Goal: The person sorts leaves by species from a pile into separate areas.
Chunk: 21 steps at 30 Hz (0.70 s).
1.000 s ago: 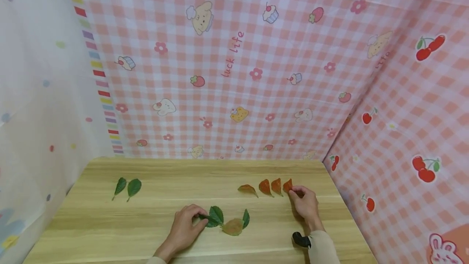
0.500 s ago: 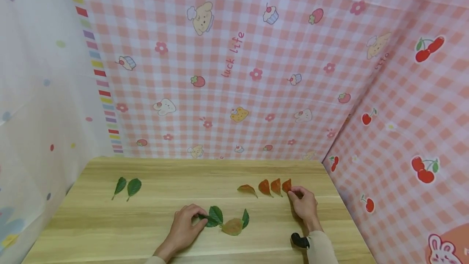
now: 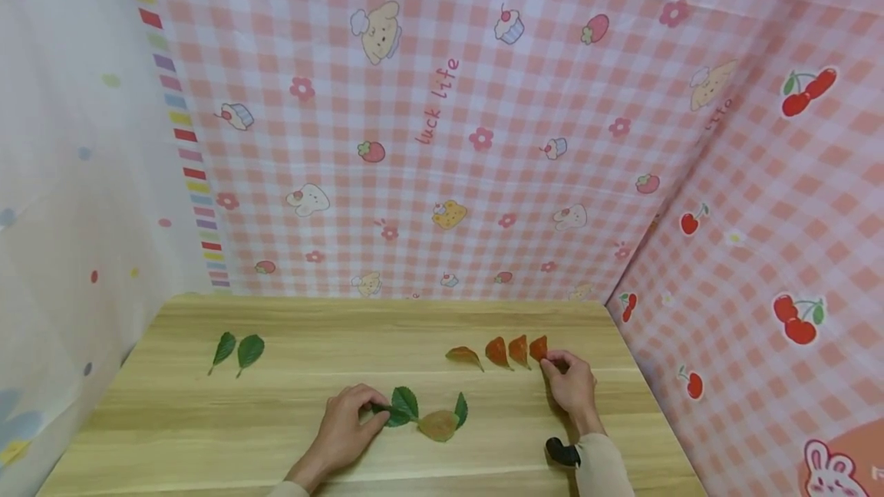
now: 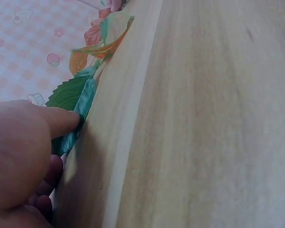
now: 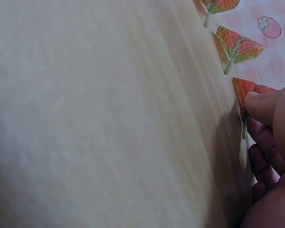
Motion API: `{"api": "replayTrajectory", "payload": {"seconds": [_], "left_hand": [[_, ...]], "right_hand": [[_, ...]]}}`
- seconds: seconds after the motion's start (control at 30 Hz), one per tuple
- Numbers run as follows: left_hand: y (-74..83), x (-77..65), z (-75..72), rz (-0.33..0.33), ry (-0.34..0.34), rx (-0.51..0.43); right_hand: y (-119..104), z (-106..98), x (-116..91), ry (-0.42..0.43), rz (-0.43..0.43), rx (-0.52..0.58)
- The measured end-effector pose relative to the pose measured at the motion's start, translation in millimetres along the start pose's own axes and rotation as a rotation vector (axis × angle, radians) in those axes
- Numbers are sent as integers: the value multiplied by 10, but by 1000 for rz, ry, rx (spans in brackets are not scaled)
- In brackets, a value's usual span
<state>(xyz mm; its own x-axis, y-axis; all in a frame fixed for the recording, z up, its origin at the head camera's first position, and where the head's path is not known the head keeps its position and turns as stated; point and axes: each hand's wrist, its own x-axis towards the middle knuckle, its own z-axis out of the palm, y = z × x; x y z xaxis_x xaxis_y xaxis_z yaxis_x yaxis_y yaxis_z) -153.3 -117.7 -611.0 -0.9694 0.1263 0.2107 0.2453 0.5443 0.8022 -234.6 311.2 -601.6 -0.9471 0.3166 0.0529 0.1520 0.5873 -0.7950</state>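
Note:
In the head view my left hand (image 3: 347,426) pinches the outer end of a green leaf (image 3: 397,418) on the table. The left wrist view has the thumb (image 4: 64,121) lying on that leaf. Against it lies another green leaf (image 3: 405,401), then a brownish-yellow leaf (image 3: 438,426) and a small upright green leaf (image 3: 460,408). At the right, my right hand (image 3: 573,387) pinches the lower edge of the rightmost red leaf (image 3: 539,347); its thumb covers part of the leaf (image 5: 242,92) in the right wrist view.
Left of that red leaf stand several more, including a middle red leaf (image 3: 519,351) and a flatter orange leaf (image 3: 464,357). Two green leaves (image 3: 251,351) lie at the far left of the wooden table (image 3: 311,336). Patterned cloth (image 3: 414,198) hangs behind and at the sides.
Both hands and all the leaves hold their places. Only the head view has shifted very slightly.

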Motion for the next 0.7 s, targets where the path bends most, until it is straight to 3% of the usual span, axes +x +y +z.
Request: {"api": "replayTrajectory", "payload": {"seconds": [0.23,0.43,0.7], "left_hand": [[23,-11,-104,-20,-63,-86],[74,-20,-219,-136,-105,-168],[82,-56,-373,-206,-54,-235]], "right_hand": [[-1,-2,-4,-2,-8,-6],[5,-2,-5,-9,-10,16],[11,-2,4,-8,-16,24]]}}
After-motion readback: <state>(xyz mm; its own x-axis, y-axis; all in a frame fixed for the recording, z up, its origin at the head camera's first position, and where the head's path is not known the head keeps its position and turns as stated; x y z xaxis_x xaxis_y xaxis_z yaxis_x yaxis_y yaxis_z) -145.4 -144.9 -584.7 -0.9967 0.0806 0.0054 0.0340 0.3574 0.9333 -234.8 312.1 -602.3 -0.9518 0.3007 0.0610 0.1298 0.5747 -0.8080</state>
